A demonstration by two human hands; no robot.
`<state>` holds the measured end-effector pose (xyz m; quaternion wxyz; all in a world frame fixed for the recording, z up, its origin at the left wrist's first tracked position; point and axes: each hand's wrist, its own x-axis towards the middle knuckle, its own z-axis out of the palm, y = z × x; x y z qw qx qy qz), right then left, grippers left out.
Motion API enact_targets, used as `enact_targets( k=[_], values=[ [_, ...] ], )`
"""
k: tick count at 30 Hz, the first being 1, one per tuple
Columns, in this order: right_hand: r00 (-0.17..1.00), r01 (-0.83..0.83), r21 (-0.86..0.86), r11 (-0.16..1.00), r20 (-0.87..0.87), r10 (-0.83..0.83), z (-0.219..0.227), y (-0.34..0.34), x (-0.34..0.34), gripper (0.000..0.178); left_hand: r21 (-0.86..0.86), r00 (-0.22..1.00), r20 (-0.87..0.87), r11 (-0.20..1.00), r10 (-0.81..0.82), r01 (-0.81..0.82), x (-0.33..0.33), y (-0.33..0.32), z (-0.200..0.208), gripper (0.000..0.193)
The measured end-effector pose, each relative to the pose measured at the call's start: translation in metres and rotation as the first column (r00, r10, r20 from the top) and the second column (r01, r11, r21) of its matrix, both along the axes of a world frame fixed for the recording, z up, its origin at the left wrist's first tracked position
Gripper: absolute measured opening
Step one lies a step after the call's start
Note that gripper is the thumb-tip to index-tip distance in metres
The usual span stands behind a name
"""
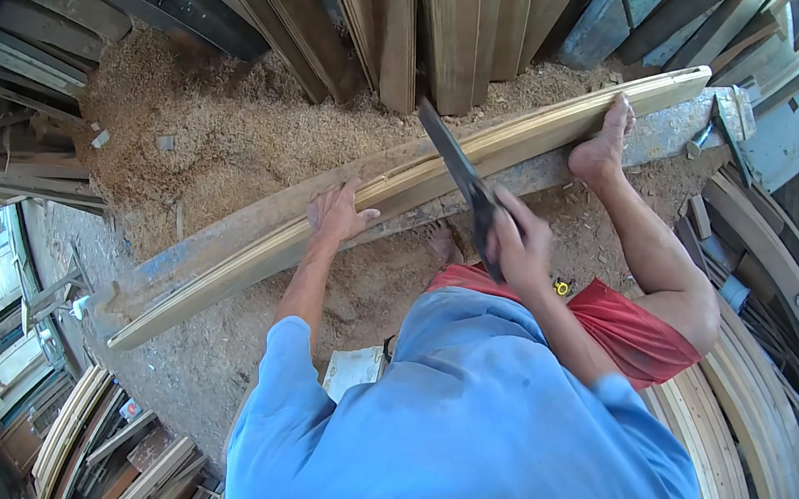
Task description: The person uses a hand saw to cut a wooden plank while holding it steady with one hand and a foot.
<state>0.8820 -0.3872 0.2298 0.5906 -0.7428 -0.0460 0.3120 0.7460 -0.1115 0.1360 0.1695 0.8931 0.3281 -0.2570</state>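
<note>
A long pale timber beam runs diagonally from lower left to upper right, lying along a worn wooden bench plank. My left hand presses on the beam with its fingers spread and thumb apart. Beside it, the beam's upper face has a rough, splintered patch. My right hand is closed round the dark handle of a handsaw, slightly smeared by motion. The saw's grey blade slants over the beam to the right of my left hand; whether its teeth touch the wood is unclear. My bare foot rests against the beam's right part.
Sawdust is heaped behind the bench. Upright boards lean along the back. Curved timber stacks lie at the right, and more offcuts at lower left. A yellow tape measure sits beside my red shorts.
</note>
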Motion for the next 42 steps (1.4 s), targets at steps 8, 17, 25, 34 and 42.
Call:
enact_targets(
  k=[8, 17, 25, 34, 42],
  values=[
    [0.976, 0.074, 0.065, 0.995, -0.212, -0.059, 0.001, 0.006, 0.01, 0.041, -0.049, 0.999, -0.039, 0.999, 0.022, -0.024, -0.002, 0.006, -0.001, 0.079],
    [0.973, 0.117, 0.04, 0.992, -0.206, -0.106, 0.016, -0.016, -0.001, 0.042, -0.005, 0.999, 0.009, 0.999, 0.031, -0.031, -0.005, -0.01, -0.011, 0.084],
    [0.966, 0.139, 0.1, 0.985, -0.232, -0.113, -0.007, 0.014, 0.016, 0.043, -0.072, 0.999, -0.034, 0.997, -0.015, 0.013, 0.013, 0.003, 0.013, 0.08],
    [0.997, 0.035, 0.01, 0.999, -0.066, -0.034, 0.003, -0.001, -0.003, 0.04, 0.036, 0.998, 0.047, 0.999, -0.04, 0.038, 0.0, -0.004, 0.001, 0.075],
    [0.989, 0.011, 0.019, 1.0, -0.147, -0.008, 0.016, -0.009, 0.006, 0.04, -0.004, 0.998, 0.044, 0.999, -0.048, 0.049, -0.003, 0.002, 0.0, 0.076]
  ],
)
